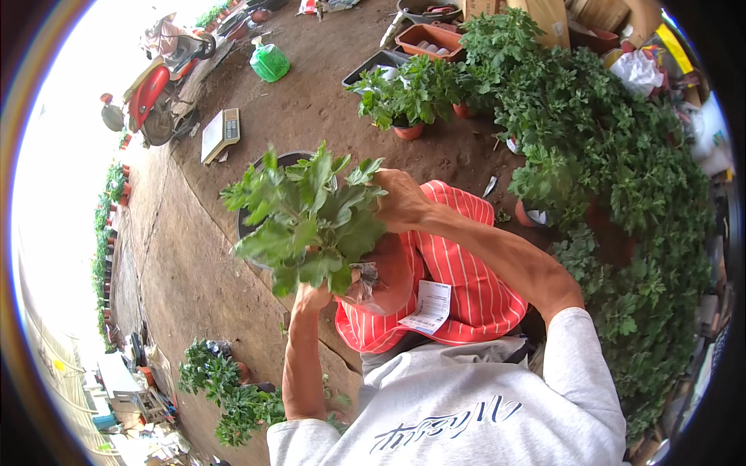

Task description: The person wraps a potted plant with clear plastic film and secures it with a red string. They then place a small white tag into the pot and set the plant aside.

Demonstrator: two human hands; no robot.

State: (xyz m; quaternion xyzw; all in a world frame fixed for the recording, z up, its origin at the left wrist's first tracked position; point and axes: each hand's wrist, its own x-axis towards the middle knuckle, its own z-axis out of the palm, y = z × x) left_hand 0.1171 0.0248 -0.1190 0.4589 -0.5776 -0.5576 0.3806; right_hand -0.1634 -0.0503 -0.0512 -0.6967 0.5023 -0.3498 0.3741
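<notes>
A leafy green potted plant [317, 215] stands before me, its leaves spread over a dark round tub [247, 218]. Its reddish-brown pot [396, 279] leans tilted on the red striped cloth [466, 256] across my lap. Curled against the leaves at the plant's far right side is my right hand [402, 198], fingertips out of sight. Below the foliage, beside the pot's rim, my left hand [315, 296] is largely covered by leaves, so its grip is hidden. Crumpled silvery film [366, 276] sits at the rim. A printed paper tag [430, 306] lies on the cloth.
Dense potted plants [618, 175] fill the right side. Ahead on the dirt floor are a green watering can [270, 62], a scale [221, 135] and an orange planter box [431, 42]. A red scooter [148, 96] is parked far left; more plants [227, 378] stand lower left.
</notes>
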